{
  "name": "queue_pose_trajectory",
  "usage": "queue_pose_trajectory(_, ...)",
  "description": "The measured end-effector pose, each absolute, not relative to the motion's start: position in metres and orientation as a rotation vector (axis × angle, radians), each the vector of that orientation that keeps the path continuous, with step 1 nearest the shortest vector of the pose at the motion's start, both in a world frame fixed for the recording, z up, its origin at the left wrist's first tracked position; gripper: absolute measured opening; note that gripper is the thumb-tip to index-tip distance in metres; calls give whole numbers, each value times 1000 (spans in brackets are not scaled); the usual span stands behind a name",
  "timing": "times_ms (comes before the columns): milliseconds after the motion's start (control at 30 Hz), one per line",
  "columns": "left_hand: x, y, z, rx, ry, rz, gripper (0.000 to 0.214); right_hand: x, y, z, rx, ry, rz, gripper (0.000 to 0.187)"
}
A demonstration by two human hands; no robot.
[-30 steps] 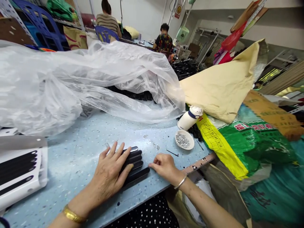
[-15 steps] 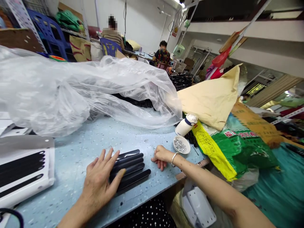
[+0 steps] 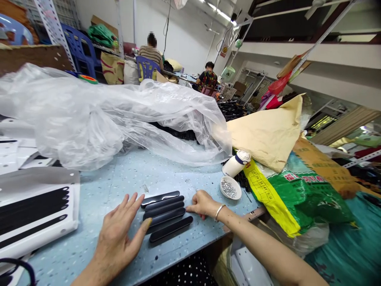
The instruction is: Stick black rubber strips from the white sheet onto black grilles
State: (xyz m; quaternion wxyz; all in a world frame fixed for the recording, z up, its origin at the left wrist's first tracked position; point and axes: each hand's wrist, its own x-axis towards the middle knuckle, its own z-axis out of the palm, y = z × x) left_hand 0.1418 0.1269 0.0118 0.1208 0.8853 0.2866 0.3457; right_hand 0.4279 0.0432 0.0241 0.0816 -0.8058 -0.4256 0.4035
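Taking the black strips (image 3: 166, 217) as the clock's centre, they lie side by side on the speckled blue table (image 3: 166, 174), slightly fanned, the nearest one set a little apart. At 8 o'clock the left hand (image 3: 117, 232) is spread flat, its grip wide and empty, thumb tip at the strips' left ends; whether it touches cannot be told. At 3 o'clock the right hand (image 3: 204, 203) has its fingers curled in, just beside the strips' right ends; how tightly that grip closes, and on what, is hidden. Farther out at 9 o'clock is a white holder (image 3: 49, 235) bearing more strips. Towards 2 o'clock stand a dish (image 3: 239, 191) of small silvery pieces and, just behind, a tilted white bottle (image 3: 230, 168). Crumpled clear plastic (image 3: 83, 123) spreads across 11 o'clock. Well beyond, around 12, two people (image 3: 152, 55) sit.
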Motion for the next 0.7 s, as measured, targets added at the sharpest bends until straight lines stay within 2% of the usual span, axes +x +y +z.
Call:
queue_pose_trajectory(167, 145, 120, 4, 2516, 862, 907, 58, 431, 45, 20, -2303, -1359, 861, 46)
queue_pose_trajectory(300, 149, 116, -5, 2161, 1131, 874, 52, 416, 33, 14, -2108, -1302, 548, 39)
queue_pose_trajectory(400, 165, 111, -11, 1990, 1190, 903, 51, 387, 31, 2, -1951, -1223, 375, 42)
queue_pose_trajectory(567, 190, 103, -18, 1944, 1200, 961, 49, 350, 54, -14, -1826, -1123, 253, 42)
queue_pose_trajectory(700, 186, 105, -16, 1924, 1247, 917, 52, 358, 62, -12, -1795, -1064, 295, 47)
